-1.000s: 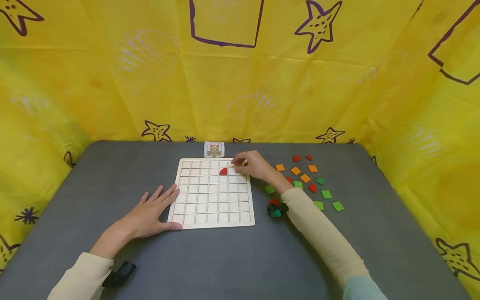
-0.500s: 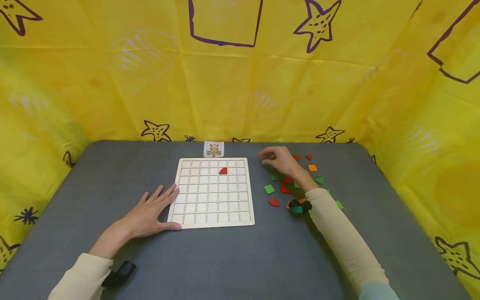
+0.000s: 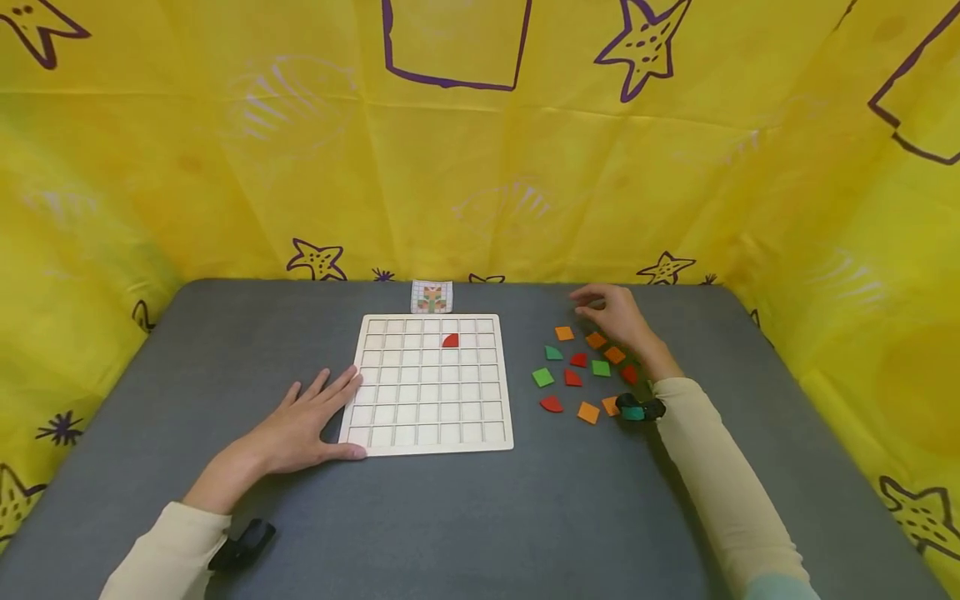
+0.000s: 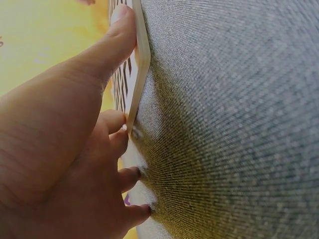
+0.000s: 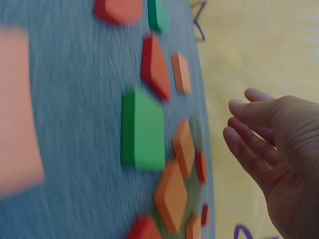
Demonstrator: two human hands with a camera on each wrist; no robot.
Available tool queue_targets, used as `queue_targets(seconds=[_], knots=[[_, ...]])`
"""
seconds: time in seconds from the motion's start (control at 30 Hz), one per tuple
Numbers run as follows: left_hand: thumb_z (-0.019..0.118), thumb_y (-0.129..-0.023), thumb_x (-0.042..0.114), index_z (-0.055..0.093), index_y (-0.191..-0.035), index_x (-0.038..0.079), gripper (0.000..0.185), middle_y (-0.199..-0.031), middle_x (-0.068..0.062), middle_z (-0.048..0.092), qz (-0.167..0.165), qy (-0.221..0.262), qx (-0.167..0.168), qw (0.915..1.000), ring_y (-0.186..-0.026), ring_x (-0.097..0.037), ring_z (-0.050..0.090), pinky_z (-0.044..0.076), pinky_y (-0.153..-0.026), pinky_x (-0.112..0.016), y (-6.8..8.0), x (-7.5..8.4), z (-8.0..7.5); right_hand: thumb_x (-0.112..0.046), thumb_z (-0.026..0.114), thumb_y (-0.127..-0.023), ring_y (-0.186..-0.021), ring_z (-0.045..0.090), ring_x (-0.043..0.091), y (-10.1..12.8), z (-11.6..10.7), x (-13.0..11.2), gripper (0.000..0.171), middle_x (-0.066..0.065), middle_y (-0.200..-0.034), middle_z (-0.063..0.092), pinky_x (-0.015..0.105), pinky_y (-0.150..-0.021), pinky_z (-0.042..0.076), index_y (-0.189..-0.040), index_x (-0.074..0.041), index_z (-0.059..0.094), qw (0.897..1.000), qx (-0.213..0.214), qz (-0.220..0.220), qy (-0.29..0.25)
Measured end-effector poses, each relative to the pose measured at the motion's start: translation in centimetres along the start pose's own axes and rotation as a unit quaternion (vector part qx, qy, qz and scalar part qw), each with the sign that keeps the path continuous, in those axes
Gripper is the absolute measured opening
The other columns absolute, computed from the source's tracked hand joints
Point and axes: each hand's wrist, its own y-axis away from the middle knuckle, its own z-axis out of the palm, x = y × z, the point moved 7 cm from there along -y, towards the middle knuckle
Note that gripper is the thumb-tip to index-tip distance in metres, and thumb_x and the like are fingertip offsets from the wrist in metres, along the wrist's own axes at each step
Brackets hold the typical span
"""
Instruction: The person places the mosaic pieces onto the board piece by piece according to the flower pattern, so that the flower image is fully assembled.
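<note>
Left hand (image 3: 292, 433) lies spread wide at the board's left edge: on my wrist feed I see its thumb over the board's near left corner, the index finger against the side, and the outer fingertips down on the worktop. Right hand (image 3: 613, 313) hangs raised near the worktop's far edge, fingers loosely bent and relaxed, the gap between thumb and fingers narrow but visible to me.

The pale grid board (image 3: 427, 385) sits flat left of the worktop's middle, its far side nearer the far edge than its near side is to the near one. One red quarter-round piece (image 3: 451, 341) lies in it, second row from the far edge, fifth cell from the left. Just beyond the board I make out a small card (image 3: 432, 297) with a printed pattern, close to the worktop's far edge.

Toward the right edge of the worktop (image 3: 450, 525) I have a scatter of loose pieces: orange squares (image 3: 588, 412), light green squares (image 3: 543, 377), red pieces (image 3: 551, 404) and a darker green quarter-round (image 3: 553, 353). The right forearm hides part of that group from me. Past the far edge hangs yellow cloth (image 3: 420, 192) with purple-outlined starfish.
</note>
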Motion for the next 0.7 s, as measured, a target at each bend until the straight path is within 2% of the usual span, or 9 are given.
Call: queue_targets(seconds=[0.23, 0.4, 0.7], knots=[[0.067, -0.076, 0.069, 0.023, -0.156, 0.008, 0.110, -0.163, -0.013, 0.017, 0.000, -0.001, -0.001, 1.0000, -0.145, -0.050, 0.009, 0.003, -0.110, -0.070, 0.0, 0.4, -0.1, 0.000, 0.064, -0.093, -0.105, 0.063, 0.042, 1.0, -2.8, 2.5, 0.027, 0.025, -0.120, 0.064, 0.052, -0.085, 0.053, -0.120, 0.005, 0.066, 0.999, 0.015, 0.031, 0.019], [0.067, -0.076, 0.069, 0.024, -0.156, 0.007, 0.110, -0.162, -0.014, 0.018, 0.001, -0.001, 0.000, 1.0000, -0.145, -0.050, 0.010, 0.004, -0.109, -0.071, 0.0, 0.6, -0.4, -0.002, 0.062, -0.095, -0.108, 0.062, 0.044, 1.4, -3.9, 3.9, 0.028, 0.025, -0.123, 0.062, 0.054, -0.087, 0.052, -0.123, 0.003, 0.064, 0.998, -0.004, 0.056, 0.036], [0.069, -0.076, 0.067, 0.025, -0.156, 0.008, 0.109, -0.162, -0.013, 0.019, -0.006, -0.008, 0.000, 0.9999, -0.145, -0.049, 0.010, 0.005, -0.110, -0.070, 0.1, 0.5, -0.4, 0.000, 0.062, -0.094, -0.111, 0.059, 0.049, 1.2, -4.2, 4.9, 0.032, 0.031, -0.126, 0.059, 0.058, -0.092, 0.048, -0.125, 0.007, 0.062, 0.996, -0.046, 0.054, 0.055]])
